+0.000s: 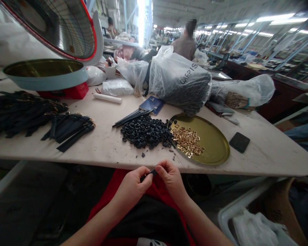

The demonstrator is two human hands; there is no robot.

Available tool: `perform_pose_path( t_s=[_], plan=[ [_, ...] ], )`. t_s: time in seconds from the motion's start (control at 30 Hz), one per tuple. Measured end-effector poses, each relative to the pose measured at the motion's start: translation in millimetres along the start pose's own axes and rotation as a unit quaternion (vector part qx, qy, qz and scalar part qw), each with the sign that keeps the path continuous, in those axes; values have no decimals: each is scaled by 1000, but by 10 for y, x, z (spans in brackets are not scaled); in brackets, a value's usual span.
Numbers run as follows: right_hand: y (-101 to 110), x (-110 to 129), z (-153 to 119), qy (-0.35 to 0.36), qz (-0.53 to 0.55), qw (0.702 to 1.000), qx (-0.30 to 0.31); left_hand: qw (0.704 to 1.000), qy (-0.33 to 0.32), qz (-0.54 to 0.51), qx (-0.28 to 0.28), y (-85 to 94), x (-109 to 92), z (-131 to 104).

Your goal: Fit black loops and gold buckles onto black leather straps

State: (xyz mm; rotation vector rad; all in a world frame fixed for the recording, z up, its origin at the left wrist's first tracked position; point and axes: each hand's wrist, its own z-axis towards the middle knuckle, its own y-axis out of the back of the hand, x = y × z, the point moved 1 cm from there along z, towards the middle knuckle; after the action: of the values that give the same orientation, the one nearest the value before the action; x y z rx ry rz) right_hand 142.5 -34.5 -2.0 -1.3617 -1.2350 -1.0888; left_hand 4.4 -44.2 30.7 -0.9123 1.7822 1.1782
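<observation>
Just in front of the table edge, my left hand [136, 182] and my right hand [170, 178] pinch a short dark strap [153, 173] between thumbs and fingers. Most of the strap is hidden by the fingers. On the table beyond them lies a heap of small black loops [145, 132]. To its right, gold buckles [187, 140] are spread over the left part of a round gold-coloured tray [214, 145]. Several thin black strips [132, 116] rest behind the loops. At the left, black straps with gold buckles [73, 128] lie in a fanned bundle.
A larger pile of black straps [17, 114] covers the table's left. Behind are a heater with a red rim [95, 37], a light-blue basin [48, 82], a white roll [107, 98] and a filled plastic bag [179, 78]. A dark flat pad [239, 142] lies right of the tray.
</observation>
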Motion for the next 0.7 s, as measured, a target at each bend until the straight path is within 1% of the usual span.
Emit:
perform_pose_path(
  t_s=[0.07, 0.2, 0.23, 0.3, 0.37, 0.43, 0.47, 0.6, 0.7],
  plan=[
    [8, 26, -10, -11, 2, 1000, 18, 1000, 6, 7, -1, 10, 3, -21],
    [44, 105, 9, -14, -23, 995, 97, 1000, 1, 16, 7, 36, 35, -26],
    [57, 104, 23, -24, -22, 994, 107, 1000, 0, 13, 9, 42, 48, -22],
    [80, 62, 55, -62, 26, 993, 93, 1000, 6, -2, 6, 49, 78, -10],
    [88, -10, 83, -103, 112, 987, 51, 999, 22, -28, 1, 46, 110, 6],
    [70, -67, 91, -116, 177, 977, 15, 997, 41, -60, 1, 32, 143, 26],
    [52, -80, 86, -115, 192, 975, 5, 996, 49, -78, 2, 22, 158, 39],
    [-31, -47, 25, -92, 177, 980, -2, 987, 71, -145, -10, -19, 210, 96],
    [-56, -26, 0, -86, 168, 982, -1, 984, 74, -160, -9, -32, 231, 126]
  ],
)
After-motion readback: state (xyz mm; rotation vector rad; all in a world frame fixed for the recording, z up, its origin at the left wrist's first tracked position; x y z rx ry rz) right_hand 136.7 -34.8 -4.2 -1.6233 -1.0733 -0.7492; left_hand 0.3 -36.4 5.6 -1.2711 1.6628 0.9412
